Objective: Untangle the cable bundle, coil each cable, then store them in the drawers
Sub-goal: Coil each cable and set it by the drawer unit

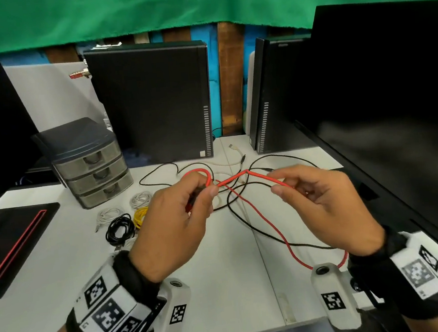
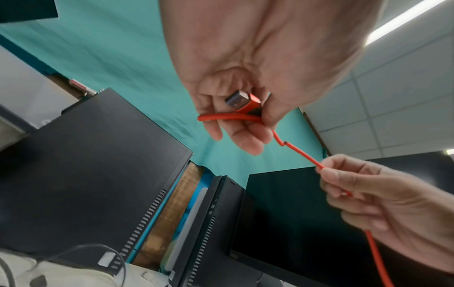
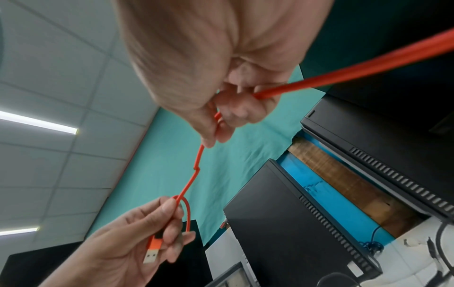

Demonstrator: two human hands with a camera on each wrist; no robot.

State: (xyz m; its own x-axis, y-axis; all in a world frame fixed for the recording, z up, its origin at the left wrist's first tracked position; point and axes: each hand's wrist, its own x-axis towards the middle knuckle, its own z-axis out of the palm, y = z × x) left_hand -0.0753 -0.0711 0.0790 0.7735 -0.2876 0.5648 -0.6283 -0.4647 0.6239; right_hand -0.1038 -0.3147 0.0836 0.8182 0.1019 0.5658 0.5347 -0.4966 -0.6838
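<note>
Red braid is pinched at both ends of a short span: the left hand (image 1: pixel 176 218) has its thumb and fingers curled round the red cable (image 1: pixel 266 220) just behind the USB plug (image 2: pixel 242 101), with one small loop already turned over the top of the fingers. The right hand (image 1: pixel 326 206) nips the same cable between thumb and fingertips (image 2: pixel 329 175), the other fingers loosely curled, and the cord runs on through the palm and out past the wrist.

Between the two hands the cable shows a sharp kink (image 3: pixel 196 168). To coil well, I'd say the right hand should let the cord slide through a light pinch, smoothing that kink out, while the left gathers even loops against the plug. The loops ought to match the first in size, and a slight twist with each turn should keep them flat.

The rest of the red cable trails down across the white table (image 1: pixel 222 272), crossing a loose black cable (image 1: pixel 244 218) and a pale one, so it may snag as it is drawn in. Coiled white, black and yellow cables (image 1: pixel 140 216) lie near the grey drawers (image 1: pixel 98 174), which are closed.
</note>
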